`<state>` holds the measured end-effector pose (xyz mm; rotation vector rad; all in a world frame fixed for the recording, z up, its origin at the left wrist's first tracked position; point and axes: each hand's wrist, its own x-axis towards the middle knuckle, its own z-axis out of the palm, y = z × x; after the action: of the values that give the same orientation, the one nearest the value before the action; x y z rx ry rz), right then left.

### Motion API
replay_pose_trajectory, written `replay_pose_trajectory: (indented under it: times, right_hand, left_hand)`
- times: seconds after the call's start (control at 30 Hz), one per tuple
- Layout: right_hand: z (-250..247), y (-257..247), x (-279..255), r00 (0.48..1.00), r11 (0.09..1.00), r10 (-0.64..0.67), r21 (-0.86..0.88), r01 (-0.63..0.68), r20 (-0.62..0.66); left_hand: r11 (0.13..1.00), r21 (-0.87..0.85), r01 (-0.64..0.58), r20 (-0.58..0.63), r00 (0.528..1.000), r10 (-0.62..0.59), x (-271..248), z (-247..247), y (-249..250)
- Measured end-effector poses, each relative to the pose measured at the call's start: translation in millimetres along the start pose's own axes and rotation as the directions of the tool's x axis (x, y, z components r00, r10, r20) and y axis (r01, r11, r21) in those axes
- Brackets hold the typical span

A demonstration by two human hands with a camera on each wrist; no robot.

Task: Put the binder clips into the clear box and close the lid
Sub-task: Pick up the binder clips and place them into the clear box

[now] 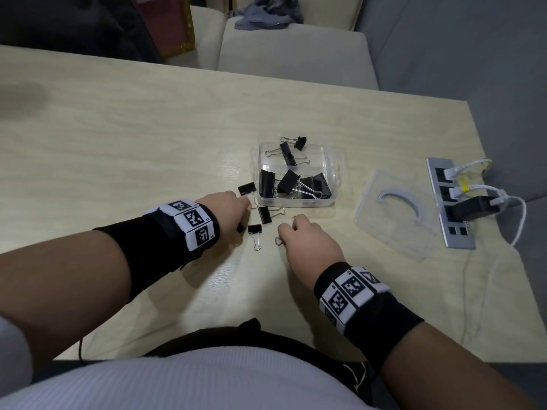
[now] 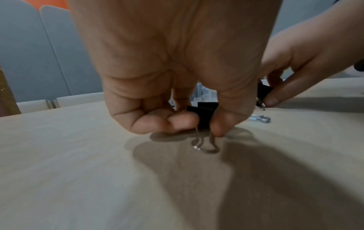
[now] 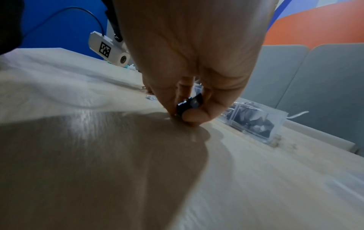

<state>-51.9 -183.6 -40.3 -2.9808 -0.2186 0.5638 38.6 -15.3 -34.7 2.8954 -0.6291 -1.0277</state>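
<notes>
The clear box (image 1: 328, 161) stands open on the table and holds several black binder clips (image 1: 288, 180). Loose clips lie in front of it at its left corner (image 1: 247, 187), at the middle (image 1: 264, 215) and nearer me (image 1: 254, 229). My left hand (image 1: 236, 211) is down among them; in the left wrist view its thumb and fingers (image 2: 177, 119) pinch a small black clip (image 2: 204, 116) on the tabletop. My right hand (image 1: 296, 232) pinches another black clip (image 3: 190, 104), and wire loops (image 1: 278, 240) stick out beneath it. The clear lid (image 1: 393, 220) lies flat to the right of the box.
A metal socket strip (image 1: 450, 202) with white cables and a black plug sits at the table's right edge. Padded seats (image 1: 296, 54) stand beyond the far edge. A white device with a square code (image 3: 108, 48) shows in the right wrist view.
</notes>
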Motion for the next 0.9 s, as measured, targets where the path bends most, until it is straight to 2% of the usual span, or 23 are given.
replay_pose_trajectory:
  times: [0.13,0.2,0.3,0.4,0.5,0.6,0.7,0.9]
  right_hand:
    - [-2,9,5,0.999,0.999,0.024,0.043,-0.026,0.027]
    - [-1,16,5,1.0,0.994,0.019,0.109,-0.018,0.0]
    - [-7,23,1,0.986,0.963,-0.016,0.262,0.059,-0.166]
    - [-23,26,2,0.938,0.909,0.018,0.396,0.128,-0.345]
    - [-42,32,12,0.921,0.867,0.132,0.492,0.072,-0.367]
    - [-58,42,30,0.904,0.852,0.221,0.524,0.004,-0.366]
    - [-69,53,46,0.886,0.849,0.278,0.526,-0.047,-0.37]
    - [-80,61,65,0.891,0.867,0.295,0.489,-0.098,-0.345]
  left_hand:
    - [0.99,0.129,-0.058,0.092,0.995,0.047,-2,-16,1]
    - [0.989,0.145,-0.037,0.075,0.997,0.027,-3,-32,-1]
    - [1.0,0.022,-0.014,-0.081,0.997,0.015,0,-65,-8]
    - [0.985,-0.167,-0.032,-0.297,0.955,-0.019,6,-94,-6]
    - [0.966,-0.248,-0.072,-0.403,0.915,-0.035,22,-99,5]
    - [0.952,-0.302,-0.059,-0.394,0.916,-0.068,37,-85,15]
    - [0.953,-0.301,0.024,-0.266,0.958,-0.108,45,-65,20]
    - [0.961,-0.276,-0.03,-0.225,0.974,-0.034,41,-51,10]
